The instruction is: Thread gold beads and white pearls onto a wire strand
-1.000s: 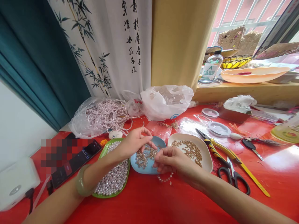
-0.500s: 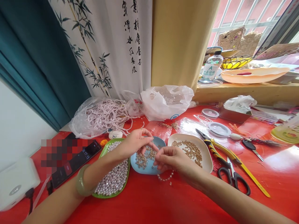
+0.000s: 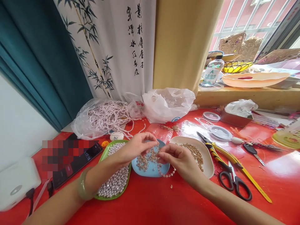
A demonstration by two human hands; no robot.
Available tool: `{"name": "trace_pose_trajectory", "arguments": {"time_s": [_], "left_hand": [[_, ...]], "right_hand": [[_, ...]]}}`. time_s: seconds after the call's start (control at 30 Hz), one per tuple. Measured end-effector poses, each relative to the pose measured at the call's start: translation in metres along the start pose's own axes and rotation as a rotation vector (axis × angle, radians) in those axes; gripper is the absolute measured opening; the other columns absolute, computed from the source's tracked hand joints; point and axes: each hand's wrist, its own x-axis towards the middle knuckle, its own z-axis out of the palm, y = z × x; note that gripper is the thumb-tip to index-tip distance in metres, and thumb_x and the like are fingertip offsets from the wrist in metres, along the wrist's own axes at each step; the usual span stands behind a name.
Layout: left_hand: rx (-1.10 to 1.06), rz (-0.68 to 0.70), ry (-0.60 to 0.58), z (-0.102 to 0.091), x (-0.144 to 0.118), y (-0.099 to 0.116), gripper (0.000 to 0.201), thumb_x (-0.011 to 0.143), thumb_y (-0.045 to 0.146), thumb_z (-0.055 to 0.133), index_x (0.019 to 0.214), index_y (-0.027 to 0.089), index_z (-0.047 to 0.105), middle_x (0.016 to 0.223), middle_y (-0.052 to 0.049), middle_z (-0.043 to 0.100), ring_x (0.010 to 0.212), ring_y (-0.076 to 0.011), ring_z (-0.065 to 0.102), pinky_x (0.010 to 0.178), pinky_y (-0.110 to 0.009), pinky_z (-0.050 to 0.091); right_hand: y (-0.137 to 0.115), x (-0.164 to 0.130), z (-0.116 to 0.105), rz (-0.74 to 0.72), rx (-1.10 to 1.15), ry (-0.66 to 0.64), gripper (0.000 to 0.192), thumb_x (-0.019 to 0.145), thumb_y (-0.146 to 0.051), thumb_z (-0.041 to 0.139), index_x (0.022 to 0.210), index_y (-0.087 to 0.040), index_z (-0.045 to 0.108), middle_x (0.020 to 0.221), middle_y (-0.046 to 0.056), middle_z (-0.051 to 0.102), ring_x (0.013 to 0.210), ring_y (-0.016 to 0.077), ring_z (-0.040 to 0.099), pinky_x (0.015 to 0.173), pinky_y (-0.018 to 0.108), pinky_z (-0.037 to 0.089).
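Over the blue tray (image 3: 150,172), my left hand (image 3: 140,145) has its thumb and forefinger pinched together; whatever lies between those tips is too small to make out. Close beside it, my right hand (image 3: 179,157) pinches a beaded strand (image 3: 167,175), which hangs in a short curve below the fingers. Small metallic beads (image 3: 145,161) lie in the blue tray under both hands. To the left, a green tray (image 3: 112,197) holds silvery-lilac pearl beads (image 3: 113,178), partly covered by my left forearm. Gold beads (image 3: 195,153) fill part of a cream tray (image 3: 209,170) behind my right hand.
Pliers (image 3: 208,143) and black-handled scissors (image 3: 234,181) lie on the right of the red table (image 3: 164,206). Behind the trays are bagged pearl strands (image 3: 105,115) and a white plastic bag (image 3: 167,104). A phone (image 3: 77,164) rests on the left. One tiny piece (image 3: 171,186) lies in front.
The fingertips of my two hands have moved slightly apart, and my left fingers have closed into a tighter pinch. The beaded strand sits a little higher. The view has shifted slightly.
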Motion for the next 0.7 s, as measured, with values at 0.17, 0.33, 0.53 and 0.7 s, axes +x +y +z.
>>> {"name": "trace_pose_trajectory", "arguments": {"time_s": [0.17,0.33,0.53,0.7], "left_hand": [[-0.106,-0.066,-0.016,0.006,-0.002,0.001,0.019,0.069,0.031,0.053,0.078,0.014,0.050,0.067,0.002,0.050,0.049,-0.0053,0.038,0.047,-0.022,0.029],[-0.186,-0.043,-0.121,0.011,-0.004,-0.001,0.019,0.065,0.030,0.059,0.073,0.013,0.057,0.071,-0.003,0.059,0.058,-0.0082,0.047,0.059,-0.024,0.034],[-0.248,-0.029,-0.045,0.016,-0.002,-0.006,0.029,0.057,0.023,0.067,0.078,0.016,0.049,0.081,-0.004,0.061,0.071,-0.0128,0.054,0.068,-0.028,0.037],[-0.110,0.106,0.045,0.022,-0.003,-0.011,0.021,0.058,0.026,0.067,0.073,0.016,0.055,0.076,0.000,0.054,0.070,-0.0111,0.048,0.067,-0.026,0.038]], "right_hand": [[-0.002,-0.001,-0.003,-0.074,-0.001,0.047,0.017,0.072,-0.033,0.056,0.068,-0.016,0.056,0.060,-0.001,0.056,0.055,0.0093,0.051,0.051,0.021,0.041],[-0.009,-0.002,-0.006,-0.134,-0.012,0.100,0.017,0.073,-0.032,0.055,0.066,-0.016,0.056,0.059,-0.002,0.054,0.051,0.0072,0.047,0.047,0.019,0.038],[-0.016,-0.003,-0.009,-0.154,-0.015,0.176,0.016,0.071,-0.031,0.058,0.063,-0.016,0.057,0.053,-0.004,0.050,0.048,0.0065,0.044,0.046,0.018,0.038],[-0.016,-0.004,-0.009,-0.179,-0.037,0.192,0.017,0.071,-0.032,0.057,0.065,-0.016,0.057,0.060,-0.002,0.053,0.053,0.0085,0.046,0.048,0.019,0.038]]}}
